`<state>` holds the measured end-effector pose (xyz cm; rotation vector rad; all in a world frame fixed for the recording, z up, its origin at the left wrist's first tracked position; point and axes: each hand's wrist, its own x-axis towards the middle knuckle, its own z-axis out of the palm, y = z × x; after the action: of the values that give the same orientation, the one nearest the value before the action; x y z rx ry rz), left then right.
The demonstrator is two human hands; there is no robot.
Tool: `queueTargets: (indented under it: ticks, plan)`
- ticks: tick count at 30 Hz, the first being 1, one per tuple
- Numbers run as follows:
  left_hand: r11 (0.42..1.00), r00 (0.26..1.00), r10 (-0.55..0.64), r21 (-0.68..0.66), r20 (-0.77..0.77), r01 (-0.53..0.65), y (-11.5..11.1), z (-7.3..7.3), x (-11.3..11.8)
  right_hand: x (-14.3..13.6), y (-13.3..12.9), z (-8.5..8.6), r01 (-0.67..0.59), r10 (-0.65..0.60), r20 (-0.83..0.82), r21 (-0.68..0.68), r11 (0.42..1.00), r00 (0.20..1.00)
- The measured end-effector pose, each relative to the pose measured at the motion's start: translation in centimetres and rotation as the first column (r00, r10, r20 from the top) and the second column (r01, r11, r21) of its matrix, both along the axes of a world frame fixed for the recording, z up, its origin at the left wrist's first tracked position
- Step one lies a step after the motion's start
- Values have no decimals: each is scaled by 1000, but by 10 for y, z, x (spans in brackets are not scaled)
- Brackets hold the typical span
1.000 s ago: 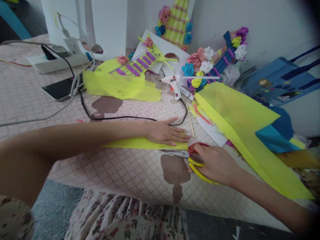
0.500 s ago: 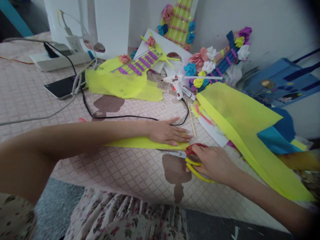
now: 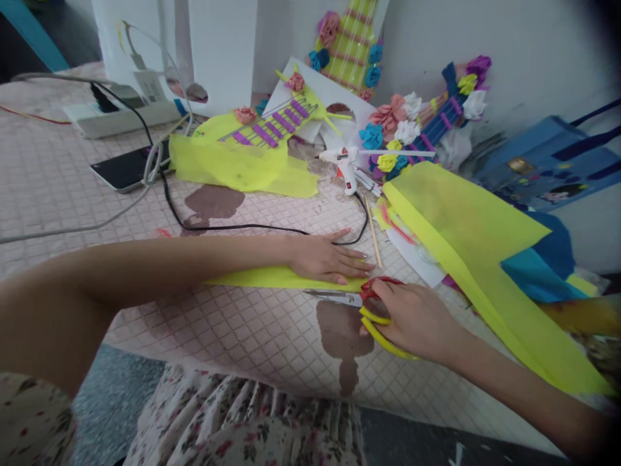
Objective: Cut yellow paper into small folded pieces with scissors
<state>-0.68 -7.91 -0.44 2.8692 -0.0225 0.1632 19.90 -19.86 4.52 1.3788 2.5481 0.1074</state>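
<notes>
My left hand (image 3: 328, 257) lies flat with fingers spread on a narrow yellow strip (image 3: 252, 277) on the quilted tablecloth (image 3: 218, 336). My right hand (image 3: 412, 320) is wrapped round the handles of the scissors (image 3: 347, 298), one red and one yellow. Their blades point left, just below the strip's near edge, and look nearly closed. A thin wooden stick (image 3: 373, 233) and the black cord of a white glue gun (image 3: 345, 168) lie beyond my left fingers.
Large yellow sheet (image 3: 475, 239) at right, beside a blue bag (image 3: 548, 162). Flower-decorated paper guitars (image 3: 436, 123) lean at the back. More yellow material (image 3: 242, 171), a phone (image 3: 129, 165) and a power strip (image 3: 121, 116) sit at the back left, with cables.
The view has shifted very slightly. Both hands and the scissors have stayed nearly where they were.
</notes>
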Motion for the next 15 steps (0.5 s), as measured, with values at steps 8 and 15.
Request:
queueTargets:
  ticks: [8,15]
  plan:
    - [998,999,25,-54,-35,-26,-1,2,0,2,-3,1,26,-26,-5,-3,1000,1000]
    - [997,998,24,-78,53,-20,-1,4,0,-7,2,-4,-5,5,-37,10,1000,999]
